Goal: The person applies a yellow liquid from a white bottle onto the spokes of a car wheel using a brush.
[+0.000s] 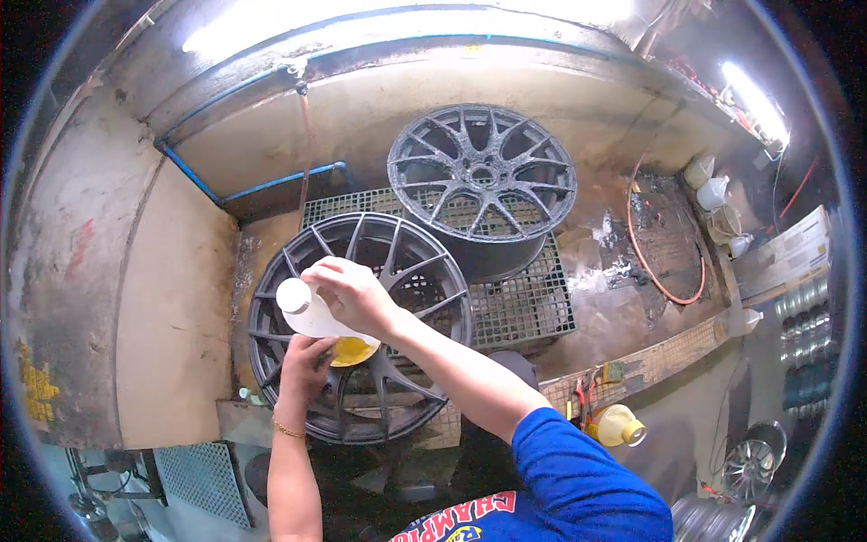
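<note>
My right hand (357, 298) grips a white plastic bottle (312, 316) with a white cap, held over the nearer dark multi-spoke wheel (415, 379). My left hand (307, 361) is just below the bottle, fingers curled against a yellow round object (352, 354), perhaps a cup or sponge, at the wheel's middle; the bottle partly covers it. A second dark wheel (483, 144) with a mottled, wet-looking face stands farther back on a green grating (515, 307).
An orange hose (673, 294) lies looped at the right. Jugs (713, 190) line the right side. Red-handled tools (582, 388) and a yellow-capped container (619, 425) sit at the front edge. Blue pipes (271, 188) run along the back wall. Wheels (750, 465) stand at lower right.
</note>
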Available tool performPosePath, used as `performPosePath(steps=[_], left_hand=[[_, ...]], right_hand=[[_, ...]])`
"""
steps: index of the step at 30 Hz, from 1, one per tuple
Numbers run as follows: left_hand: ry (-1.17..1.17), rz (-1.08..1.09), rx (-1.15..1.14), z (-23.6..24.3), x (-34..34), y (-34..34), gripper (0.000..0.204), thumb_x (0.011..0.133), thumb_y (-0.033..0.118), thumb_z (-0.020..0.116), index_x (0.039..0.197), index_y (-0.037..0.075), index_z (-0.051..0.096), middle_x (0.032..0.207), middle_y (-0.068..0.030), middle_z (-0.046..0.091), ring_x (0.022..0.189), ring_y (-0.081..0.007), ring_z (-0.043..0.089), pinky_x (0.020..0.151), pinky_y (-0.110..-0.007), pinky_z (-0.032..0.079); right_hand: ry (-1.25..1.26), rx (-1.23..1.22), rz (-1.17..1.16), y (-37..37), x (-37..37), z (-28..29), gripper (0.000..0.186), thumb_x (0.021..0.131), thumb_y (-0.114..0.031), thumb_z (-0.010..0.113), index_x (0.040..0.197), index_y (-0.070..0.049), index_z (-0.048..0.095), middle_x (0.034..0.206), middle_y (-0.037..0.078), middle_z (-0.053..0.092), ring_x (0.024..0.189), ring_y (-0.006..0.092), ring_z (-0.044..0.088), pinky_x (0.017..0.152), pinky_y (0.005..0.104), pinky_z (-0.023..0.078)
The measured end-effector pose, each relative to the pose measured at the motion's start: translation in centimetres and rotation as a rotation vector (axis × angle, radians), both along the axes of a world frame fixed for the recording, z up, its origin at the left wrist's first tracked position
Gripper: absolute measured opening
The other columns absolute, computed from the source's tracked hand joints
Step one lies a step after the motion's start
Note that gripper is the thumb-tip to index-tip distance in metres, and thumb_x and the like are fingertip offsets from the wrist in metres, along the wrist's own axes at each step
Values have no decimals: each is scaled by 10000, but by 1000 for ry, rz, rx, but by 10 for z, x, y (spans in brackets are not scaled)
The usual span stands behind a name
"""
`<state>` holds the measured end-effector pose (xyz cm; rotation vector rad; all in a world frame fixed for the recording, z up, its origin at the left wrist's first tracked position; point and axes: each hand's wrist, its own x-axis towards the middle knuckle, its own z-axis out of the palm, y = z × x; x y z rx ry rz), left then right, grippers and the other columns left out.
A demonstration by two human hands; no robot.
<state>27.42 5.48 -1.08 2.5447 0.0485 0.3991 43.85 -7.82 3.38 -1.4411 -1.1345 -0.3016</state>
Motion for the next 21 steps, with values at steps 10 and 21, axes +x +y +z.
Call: performPosePath(steps=[10, 21], left_hand=[[21, 194, -353, 6, -33, -37, 226, 852, 97, 756, 1055, 19, 694, 939, -116, 685, 844, -257, 659, 792, -354, 525], [-204, 732, -816, -28, -47, -23, 320, 993, 304, 618, 870, 9, 635, 811, -20, 649, 758, -84, 554, 707, -264, 455]], right_hand=[[-6, -3, 2, 4, -3, -5, 285, 787, 47, 650, 1049, -65, 639, 980, 125, 663, 893, 352, 668, 747, 407, 566], [-44, 33, -93, -4, 0, -1, 289, 782, 47, 661, 1045, -67, 635, 1006, 122, 664, 929, 345, 659, 810, 403, 556]])
